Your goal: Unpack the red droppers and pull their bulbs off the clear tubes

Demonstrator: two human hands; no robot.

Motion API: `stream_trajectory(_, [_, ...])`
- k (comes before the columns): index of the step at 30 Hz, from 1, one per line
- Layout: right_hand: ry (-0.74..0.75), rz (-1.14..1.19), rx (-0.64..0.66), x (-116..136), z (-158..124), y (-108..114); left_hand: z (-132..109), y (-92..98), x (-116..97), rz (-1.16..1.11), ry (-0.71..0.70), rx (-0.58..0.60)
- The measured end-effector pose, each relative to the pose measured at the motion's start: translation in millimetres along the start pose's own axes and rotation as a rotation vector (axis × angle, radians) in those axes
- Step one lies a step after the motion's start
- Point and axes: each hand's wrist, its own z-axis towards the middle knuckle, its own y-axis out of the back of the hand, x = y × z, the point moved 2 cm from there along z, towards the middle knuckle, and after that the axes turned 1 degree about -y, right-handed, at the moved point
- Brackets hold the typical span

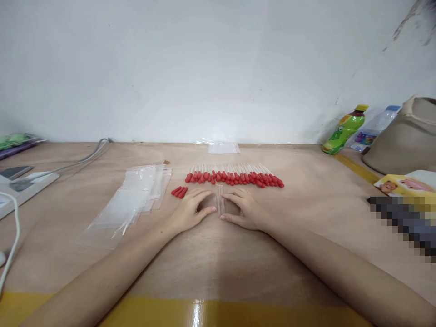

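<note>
Clear strips (220, 200) lay on the desk (218, 261) between our left hand (188, 211) and right hand (250, 211), fingers curved wide from thumbs; contact, we couldn't tell. Just beyond, we had red-tipped sticks (224, 175) in a row; leftward, clear bags (134, 193).

Head-worn view, facing wall (190, 68), tilted toward table (306, 190)
</note>
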Motion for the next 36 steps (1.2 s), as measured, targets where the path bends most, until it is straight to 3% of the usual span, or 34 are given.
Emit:
stream_trajectory(3, [0.0,0.011,-0.008,2,0,3,10,16.6,9,0.174,0.067,-0.185])
stream_trajectory(5, [0.0,0.016,-0.029,3,0,5,20,28.3,20,0.319,0.133,-0.223])
stream_trajectory(11, [0.015,0.018,-0.065,5,1,7,46,39.8,49,0.57,0.277,-0.072])
stream_trajectory(18, [0.035,0.019,-0.091,4,1,7,54,27.9,60,0.562,0.307,0.023])
stream_trajectory(25, [-0.063,-0.025,-0.184,-1,0,3,40,27.8,61,0.401,0.472,-0.217])
stream_trajectory(28, [-0.157,-0.047,-0.327,-8,-1,5,23,29.4,51,0.359,0.372,-0.331])
stream_trajectory(31, [-0.16,-0.115,-0.431,-11,-1,9,8,25.8,34,0.289,0.165,-0.319])
stream_trajectory(33, [-0.097,-0.176,-0.414,-12,-1,10,2,20.8,23,0.248,0.063,-0.254])
stream_trajectory(36, [0.027,-0.231,-0.285,-10,-1,10,-2,13.1,11,0.222,-0.032,-0.18])
